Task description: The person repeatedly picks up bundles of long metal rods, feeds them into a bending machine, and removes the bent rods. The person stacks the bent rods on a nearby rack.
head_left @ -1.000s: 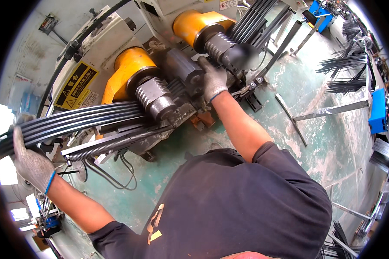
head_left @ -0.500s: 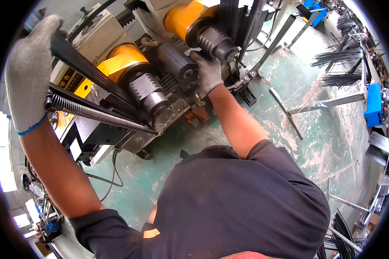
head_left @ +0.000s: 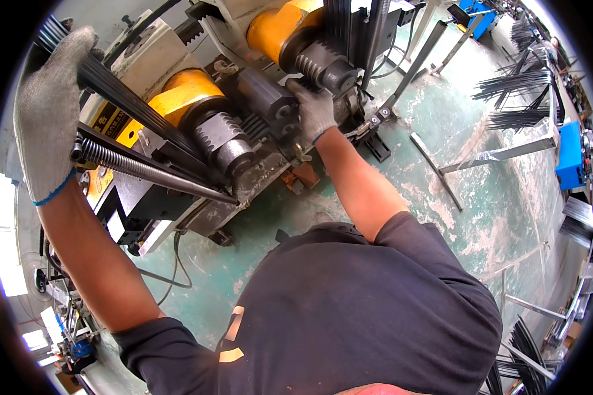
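My left hand (head_left: 49, 115), in a pale knitted glove with a blue cuff, is raised at the upper left. Its fingers wrap round a bundle of thin black rods (head_left: 135, 100) that slants down to the machine's left yellow head (head_left: 190, 89). Just below that hand lies a coil spring (head_left: 105, 161) on a metal bar. My right hand (head_left: 317, 113), gloved too, reaches in between a dark block (head_left: 265, 92) and the toothed steel clamp (head_left: 326, 66) of the right yellow head (head_left: 270, 34). Its fingers look curled; what they hold is hidden.
Another toothed clamp (head_left: 224, 141) juts from the left head. More black rods (head_left: 338, 29) stand upright at the right head. A metal stand (head_left: 501, 158) is on the green floor to the right, by racks of black rods (head_left: 517, 89). A cable (head_left: 176, 266) trails below the machine.
My left hand and the upper end of the rod bundle have shifted slightly right and down; the rods now look sharper. My right hand has hardly moved.
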